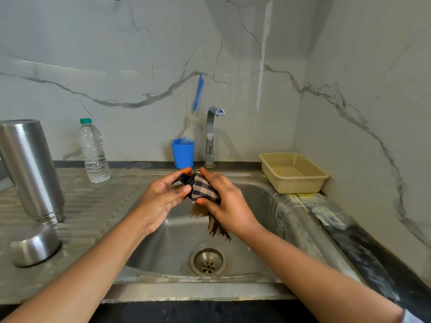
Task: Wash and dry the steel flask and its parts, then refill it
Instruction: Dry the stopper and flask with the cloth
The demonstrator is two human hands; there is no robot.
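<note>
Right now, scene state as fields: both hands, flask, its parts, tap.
left hand: pinches small black part over the sink
right hand: wraps checked cloth round that part
steel flask: mouth down on drainboard, left
steel cup: mouth down, in front of the flask
water bottle: upright, capped, behind drainboard
tap: no stream seen

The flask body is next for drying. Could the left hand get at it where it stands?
Probably yes: the steel flask stands inverted on the drainboard to the left, with nothing between it and the left hand. But that hand pinches a black part, so it must free itself first.
</note>
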